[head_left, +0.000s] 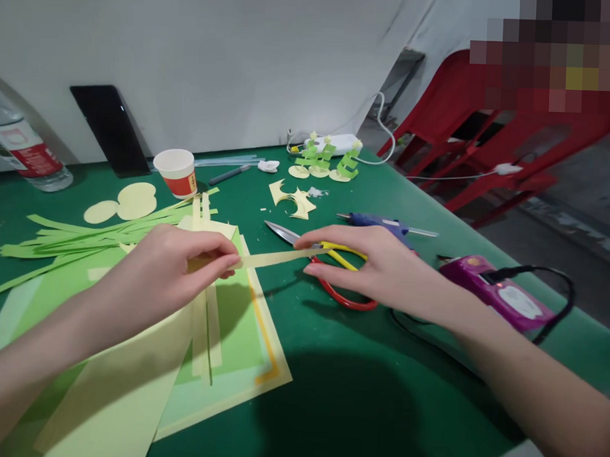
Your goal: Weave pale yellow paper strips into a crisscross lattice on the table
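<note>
Left hand [176, 264] pinches pale strip [276, 257], roughly parallel to desk's [301, 328] back edge; right hand [378, 264], fingers parted, straddles its other end.

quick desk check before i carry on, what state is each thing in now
Left hand: closed, pinching the paper strip
Paper strip: straight, uncurled
Right hand: open, at the strip's far end
Scissors: lying down, partly hidden, apparently shut
Cup: upright
Bottle: upright, top out of view
Phone: leaning back, dark
Glue gun: lying down
Purple device: cable plugged in
Green strips: loosely heaped
Green paper shapes: upright
</note>
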